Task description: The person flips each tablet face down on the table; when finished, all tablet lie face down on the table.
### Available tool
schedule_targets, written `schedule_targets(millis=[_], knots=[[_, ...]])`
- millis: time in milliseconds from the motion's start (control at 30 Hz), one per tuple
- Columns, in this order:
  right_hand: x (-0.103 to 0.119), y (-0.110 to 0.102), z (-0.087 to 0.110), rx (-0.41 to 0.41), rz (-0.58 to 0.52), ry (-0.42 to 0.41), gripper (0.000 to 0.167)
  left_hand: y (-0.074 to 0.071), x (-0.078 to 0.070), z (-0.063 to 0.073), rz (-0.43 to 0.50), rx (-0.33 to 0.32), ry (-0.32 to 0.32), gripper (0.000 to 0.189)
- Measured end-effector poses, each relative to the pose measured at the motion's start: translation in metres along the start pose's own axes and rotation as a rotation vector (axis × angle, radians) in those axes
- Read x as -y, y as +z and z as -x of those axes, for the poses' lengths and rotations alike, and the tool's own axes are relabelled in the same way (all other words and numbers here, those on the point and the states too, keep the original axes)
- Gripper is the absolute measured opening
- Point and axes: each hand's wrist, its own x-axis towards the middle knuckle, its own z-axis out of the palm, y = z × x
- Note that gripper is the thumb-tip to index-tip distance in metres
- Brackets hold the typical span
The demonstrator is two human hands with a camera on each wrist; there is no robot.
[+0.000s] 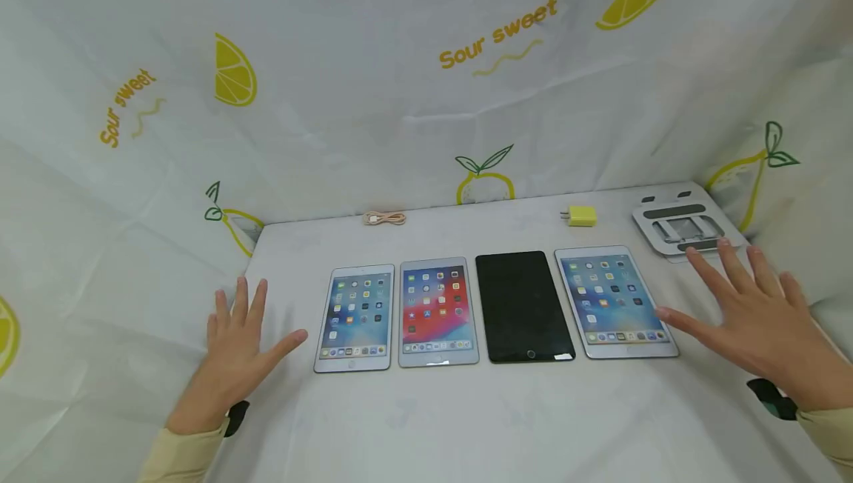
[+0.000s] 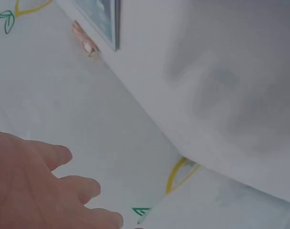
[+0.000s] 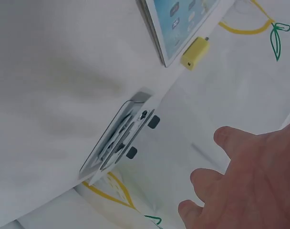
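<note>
Both hands are spread over the white table, holding nothing. My left hand (image 1: 236,353) is at the left, its thumb pointing toward a white tablet (image 1: 356,320) with a lit blue screen. Beside that tablet lies a second white tablet (image 1: 437,312) with a red and blue screen, then a black tablet (image 1: 524,307) with a dark screen. A fourth tablet, white with a lit home screen (image 1: 616,304), ends the row. My right hand (image 1: 766,320) hovers at the right, its thumb tip overlapping the fourth tablet's edge in the head view.
A folded grey-white stand (image 1: 716,216) lies at the back right corner, just beyond the right fingertips. Along the back edge are a yellow charger plug (image 1: 582,216) and a coiled cable (image 1: 384,218). A lemon-printed cloth (image 1: 373,120) hangs behind and around the table.
</note>
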Motion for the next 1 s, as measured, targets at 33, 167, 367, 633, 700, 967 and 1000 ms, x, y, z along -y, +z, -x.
schedule_targets(millis=[33,167,367,633,700,967,1000], knots=[[0.001,0.0,0.0,-0.005,-0.011,-0.011,0.123,0.001,-0.005,-0.003,0.013,0.003,0.012,0.117],[0.005,0.0,0.0,-0.015,-0.058,-0.041,0.119,0.01,-0.035,-0.019,0.053,0.018,0.074,0.118],[0.017,0.004,-0.005,0.011,-0.141,-0.081,0.114,0.032,-0.107,-0.043,0.118,0.032,0.201,0.113],[0.035,0.01,-0.015,0.088,-0.209,-0.073,0.112,0.069,-0.233,-0.063,0.331,0.183,0.375,0.102],[0.04,0.012,-0.017,0.114,-0.214,-0.067,0.112,0.081,-0.261,-0.065,0.391,0.247,0.401,0.101],[0.056,0.017,-0.025,0.192,-0.276,-0.041,0.112,0.118,-0.342,-0.074,0.635,0.452,0.305,0.084],[0.057,0.018,-0.025,0.199,-0.279,-0.035,0.111,0.122,-0.349,-0.075,0.663,0.476,0.283,0.083]])
